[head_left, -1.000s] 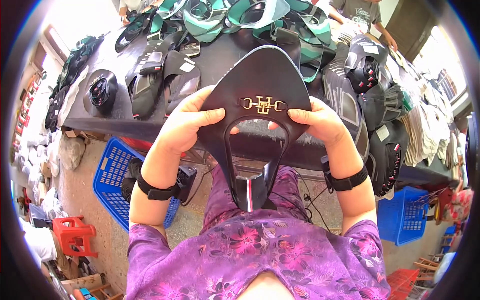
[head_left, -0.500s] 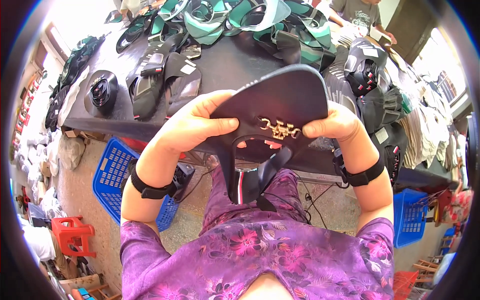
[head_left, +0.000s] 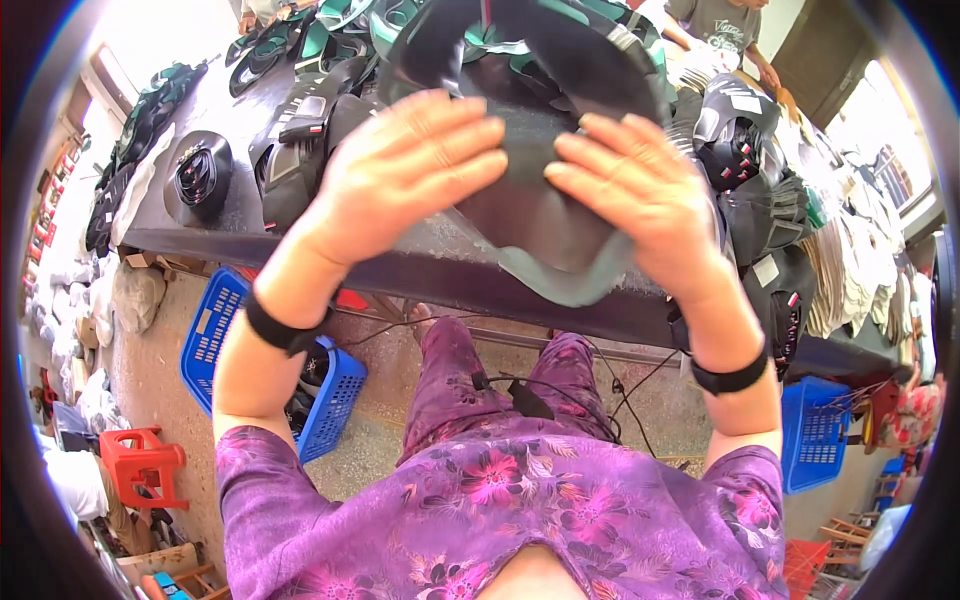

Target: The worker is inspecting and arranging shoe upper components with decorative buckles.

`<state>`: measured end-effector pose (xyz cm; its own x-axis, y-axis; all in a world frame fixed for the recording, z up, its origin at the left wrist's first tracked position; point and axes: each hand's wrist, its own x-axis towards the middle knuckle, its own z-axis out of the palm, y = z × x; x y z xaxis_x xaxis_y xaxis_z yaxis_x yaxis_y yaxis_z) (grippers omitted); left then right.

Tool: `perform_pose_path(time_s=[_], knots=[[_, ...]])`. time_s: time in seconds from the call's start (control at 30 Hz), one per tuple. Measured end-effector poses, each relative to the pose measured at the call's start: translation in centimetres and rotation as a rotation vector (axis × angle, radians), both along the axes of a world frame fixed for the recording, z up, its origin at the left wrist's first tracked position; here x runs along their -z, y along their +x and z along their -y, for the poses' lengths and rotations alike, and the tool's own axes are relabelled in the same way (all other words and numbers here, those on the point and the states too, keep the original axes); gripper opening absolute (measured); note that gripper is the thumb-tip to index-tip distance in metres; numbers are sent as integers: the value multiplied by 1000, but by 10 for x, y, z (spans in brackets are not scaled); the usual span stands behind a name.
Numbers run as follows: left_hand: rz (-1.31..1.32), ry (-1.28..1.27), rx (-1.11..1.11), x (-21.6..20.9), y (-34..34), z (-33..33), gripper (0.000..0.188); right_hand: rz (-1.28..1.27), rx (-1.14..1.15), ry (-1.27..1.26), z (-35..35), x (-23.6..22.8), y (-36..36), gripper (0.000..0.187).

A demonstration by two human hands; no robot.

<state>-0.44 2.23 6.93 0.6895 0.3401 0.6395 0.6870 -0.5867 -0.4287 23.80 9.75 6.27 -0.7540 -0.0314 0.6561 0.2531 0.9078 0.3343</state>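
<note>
A black shoe upper (head_left: 540,215) is between my hands above the table's near edge, blurred by motion. Its broad toe end points toward me and shows a grey-green edge. The curved back strap reaches away over the table. My left hand (head_left: 400,175) grips the upper from the left, fingers straight across its surface. From the right my right hand (head_left: 640,190) holds it the same way. Both thumbs are hidden behind the piece. The gold buckle is out of sight.
On the dark table (head_left: 200,242) lie a nested stack of uppers (head_left: 198,180) and a pile of green-lined uppers (head_left: 345,65). More stacks (head_left: 740,140) stand at right. Blue baskets (head_left: 335,400) and a red stool (head_left: 143,465) are on the floor. Another person (head_left: 720,30) stands at the far right.
The shoe upper has been flipped over, so its toe end now points toward me and its buckle no longer shows. My hands have turned to show their backs and moved up.
</note>
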Motion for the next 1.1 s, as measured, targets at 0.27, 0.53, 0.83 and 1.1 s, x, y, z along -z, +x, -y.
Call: perform_pose_path(time_s=[0.27, 0.53, 0.83, 1.1], knots=[[78, -649, -100, 135, -18, -22, 50, 469, 50, -563, -6, 106, -3, 59], [42, -780, -178, 136, -15, -9, 73, 279, 170, -406, 15, 149, -34, 59], [54, -699, -305, 130, 10, -6, 76, -204, -108, -914, 30, 158, -21, 19], [106, -586, -23, 150, 63, 3, 47, -101, -170, -1260, 65, 122, 20, 22]])
